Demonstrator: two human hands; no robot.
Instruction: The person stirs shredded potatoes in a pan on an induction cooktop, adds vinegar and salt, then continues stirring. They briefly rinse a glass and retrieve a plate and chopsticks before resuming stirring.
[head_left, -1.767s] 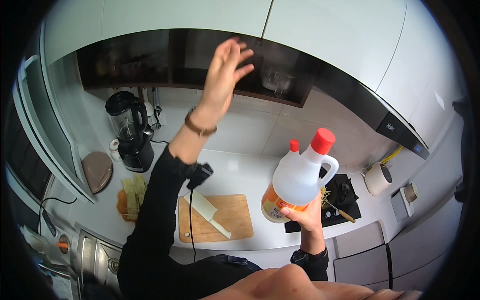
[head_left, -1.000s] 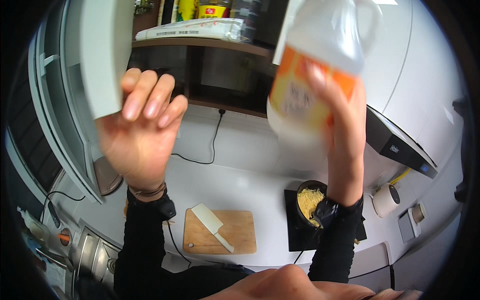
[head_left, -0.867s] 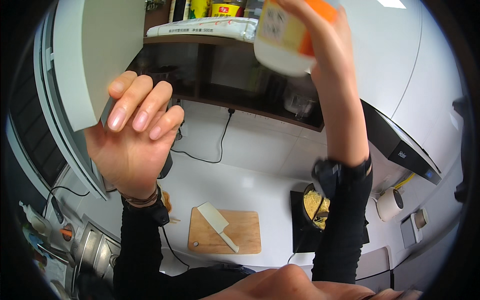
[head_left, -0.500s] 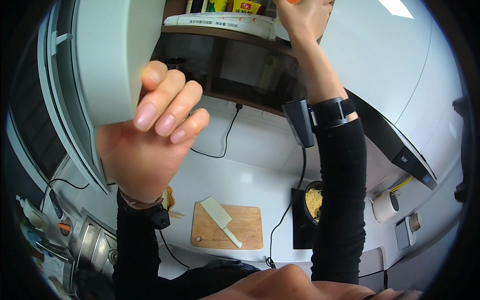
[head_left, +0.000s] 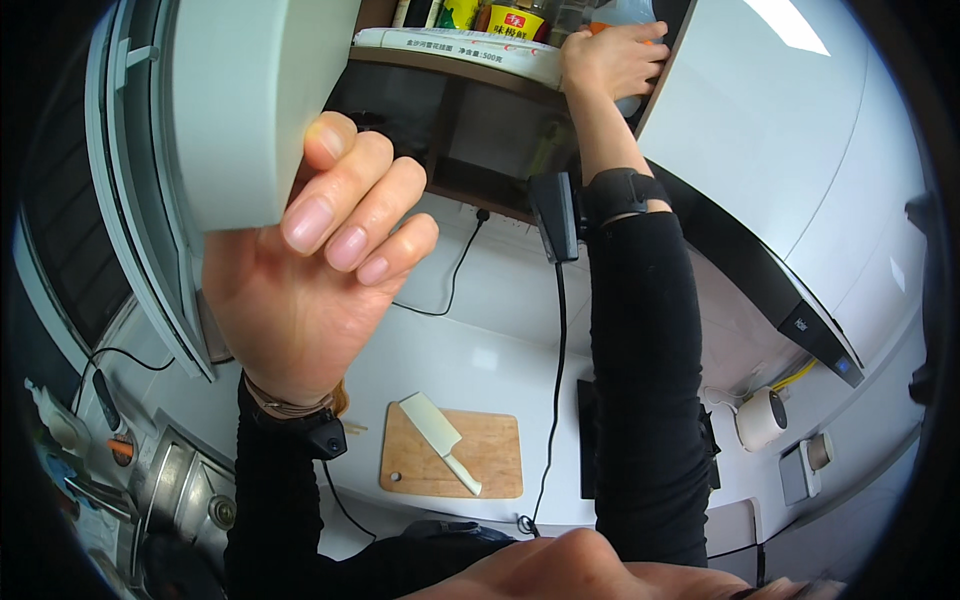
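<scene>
In the head view two hands are raised to the upper cupboards, and each one touches one thing. The left hand (head_left: 300,280) holds one pale cabinet door (head_left: 250,100) at its lower edge: four fingers (head_left: 345,215) lie close together and curl over the front of the edge, with the nails toward the camera; the thumb is hidden behind the door, so how firm the grip is I cannot tell. The wrist is bent back, the forearm in a black sleeve rises from the lower edge, and one dark wrist device (head_left: 320,437) sits under the hand.

The right hand (head_left: 610,58) is stretched up high, arm almost straight, with one black wrist strap (head_left: 622,190). Its fingers are wrapped together around one bottle (head_left: 625,20), of which only a pale and orange part shows above and beside the fingers, on the cupboard shelf (head_left: 450,68). Just to the left of these fingers stand one yellow cup-shaped container (head_left: 514,20) and one long white packet (head_left: 460,48) lying flat on the shelf edge.

Far below both hands, on the white counter (head_left: 450,350), lies one wooden cutting board (head_left: 490,450) with one cleaver (head_left: 437,428) on it, its handle pointing toward the person.
</scene>
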